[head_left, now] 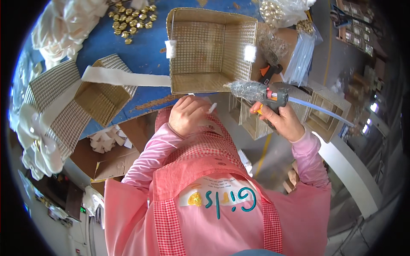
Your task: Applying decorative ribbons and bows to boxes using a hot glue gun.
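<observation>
Single head-worn fisheye view — looking steeply down from close above; blue table [141,55] far and left, floor right; edges bent toward the rim.

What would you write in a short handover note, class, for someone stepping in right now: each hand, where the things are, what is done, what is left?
Right hand: holds the glue gun, nozzle toward the open woven box.
Left hand: fingers pinch a small white piece by the box's near edge.
Done: two white pads sit on the box's side walls; a lid with a white bow lies left.
Left: the pinched piece is not yet on the box; gold beads lie loose.
</observation>
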Demonstrator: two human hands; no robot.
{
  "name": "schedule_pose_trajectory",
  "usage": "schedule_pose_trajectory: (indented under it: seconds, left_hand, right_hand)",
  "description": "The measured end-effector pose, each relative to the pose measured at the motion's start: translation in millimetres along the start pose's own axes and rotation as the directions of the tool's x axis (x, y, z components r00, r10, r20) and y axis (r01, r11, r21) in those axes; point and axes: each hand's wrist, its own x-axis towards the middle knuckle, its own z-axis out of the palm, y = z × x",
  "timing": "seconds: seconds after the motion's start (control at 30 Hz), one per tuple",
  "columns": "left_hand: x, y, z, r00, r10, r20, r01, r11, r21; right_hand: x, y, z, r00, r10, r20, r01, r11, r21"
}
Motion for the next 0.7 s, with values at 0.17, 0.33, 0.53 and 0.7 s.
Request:
schedule_pose_trajectory:
  seconds: [0.17, 0.33, 0.53, 0.7]
  left_hand:
    - [-2, -16, -2, 0.998, -0.018, 0.068, 0.023, 0.998, -0.063]
    - [4, -21, -5, 0.994, -0.039, 0.103, 0.054, 0.988, -0.141]
    - [11, -22, -5, 0.996, -0.091, 0.025, 0.094, 0.965, -0.244]
    - [6, -28, -5, 0.993, -0.065, 0.094, 0.086, 0.965, -0.246]
  right_hand:
    - [5, -8, 15, 0.989, 0.122, -0.085, -0.125, 0.992, -0.032]
    - [9, -8, 29, 0.988, 0.134, -0.075, -0.144, 0.981, -0.132]
    - [8, -16, 29, 0.967, 0.179, -0.183, -0.202, 0.972, -0.12]
    - [18, -30, 31, 0.97, 0.219, -0.107, -0.236, 0.955, -0.181]
